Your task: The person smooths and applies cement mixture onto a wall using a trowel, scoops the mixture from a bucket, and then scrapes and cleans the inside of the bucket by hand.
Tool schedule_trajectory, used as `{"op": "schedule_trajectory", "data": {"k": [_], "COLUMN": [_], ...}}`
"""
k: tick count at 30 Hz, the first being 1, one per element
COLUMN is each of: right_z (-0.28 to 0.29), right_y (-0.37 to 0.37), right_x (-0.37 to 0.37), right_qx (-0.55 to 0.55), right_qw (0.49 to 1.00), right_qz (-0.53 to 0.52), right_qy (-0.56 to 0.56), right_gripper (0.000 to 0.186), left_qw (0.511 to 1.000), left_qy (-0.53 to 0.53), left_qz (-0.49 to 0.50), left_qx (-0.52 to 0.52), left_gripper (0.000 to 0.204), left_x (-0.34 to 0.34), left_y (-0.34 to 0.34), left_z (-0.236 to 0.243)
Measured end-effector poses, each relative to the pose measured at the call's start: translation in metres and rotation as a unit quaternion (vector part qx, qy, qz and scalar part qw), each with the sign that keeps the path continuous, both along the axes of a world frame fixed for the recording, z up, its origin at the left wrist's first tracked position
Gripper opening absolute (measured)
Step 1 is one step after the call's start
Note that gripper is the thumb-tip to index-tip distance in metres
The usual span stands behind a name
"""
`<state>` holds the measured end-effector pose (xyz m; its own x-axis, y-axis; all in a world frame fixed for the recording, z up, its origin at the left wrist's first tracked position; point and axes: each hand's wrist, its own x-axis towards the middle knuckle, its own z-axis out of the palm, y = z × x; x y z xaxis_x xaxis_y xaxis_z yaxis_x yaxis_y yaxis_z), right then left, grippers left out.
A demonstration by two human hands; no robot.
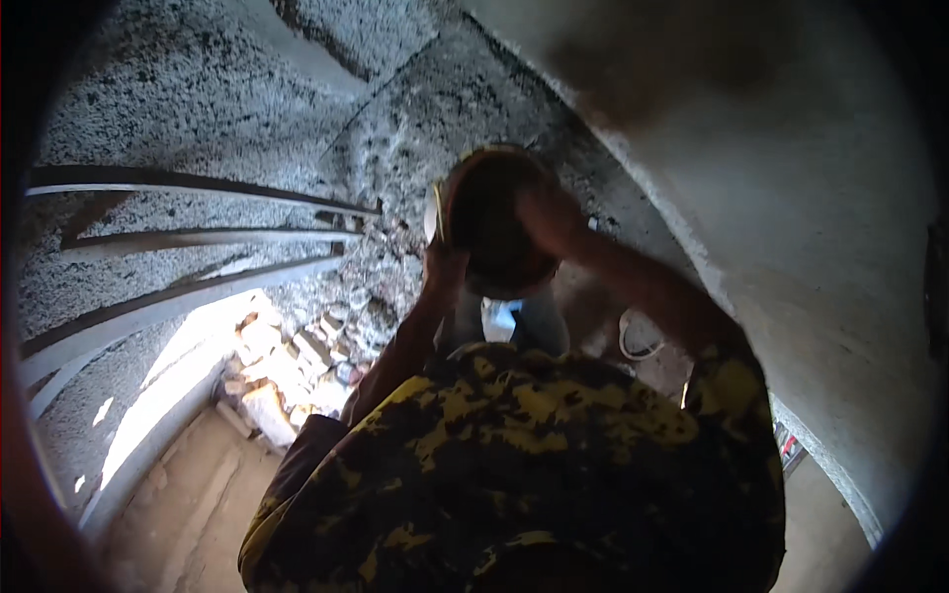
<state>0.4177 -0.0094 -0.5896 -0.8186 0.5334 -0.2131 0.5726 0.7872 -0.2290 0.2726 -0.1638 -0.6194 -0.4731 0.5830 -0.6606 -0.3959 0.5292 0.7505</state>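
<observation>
A round, dark bucket-like vessel [480, 222] with a brownish rim is in front of me, its open mouth facing up toward me. My left hand [447, 265] is closed on the near left side of its rim. A thin yellowish strip [440, 215] and a pale edge lie along that same side, just above the hand. My right hand [550, 219] reaches in over the right side of the vessel's mouth. Its fingers are dark and blurred, so whether they hold anything is hidden. The vessel's contents are lost in shadow.
Long metal bars [198, 186] run in from the left. Sunlit broken bricks and rubble [287, 361] lie at lower left. A smooth plastered wall [791, 208] rises on the right. A pale loop [641, 336] lies below my right forearm. Rough grey ground [425, 109] stretches beyond the vessel.
</observation>
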Motion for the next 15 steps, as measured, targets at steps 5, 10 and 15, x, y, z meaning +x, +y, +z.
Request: {"op": "schedule_trajectory", "data": {"k": [5,10,15], "right_z": [-0.081,-0.059,-0.087], "right_y": [0.081,0.128,0.118], "right_x": [0.01,0.006,0.086], "right_qx": [0.067,-0.256,-0.608], "right_qw": [0.993,0.871,0.757], "right_qz": [0.076,0.307,-0.078], "right_qy": [-0.065,-0.286,-0.225], "right_gripper": [0.018,0.044,0.039], "left_qw": [0.999,0.989,0.99], "left_qy": [-0.012,-0.02,-0.075], "left_qz": [-0.012,0.138,0.118], "left_qx": [-0.028,0.053,0.007], "left_gripper": [0.015,0.02,0.023], "left_x": [0.002,0.023,0.053], "left_y": [0.037,0.04,0.069], "left_z": [0.023,0.022,0.03]}}
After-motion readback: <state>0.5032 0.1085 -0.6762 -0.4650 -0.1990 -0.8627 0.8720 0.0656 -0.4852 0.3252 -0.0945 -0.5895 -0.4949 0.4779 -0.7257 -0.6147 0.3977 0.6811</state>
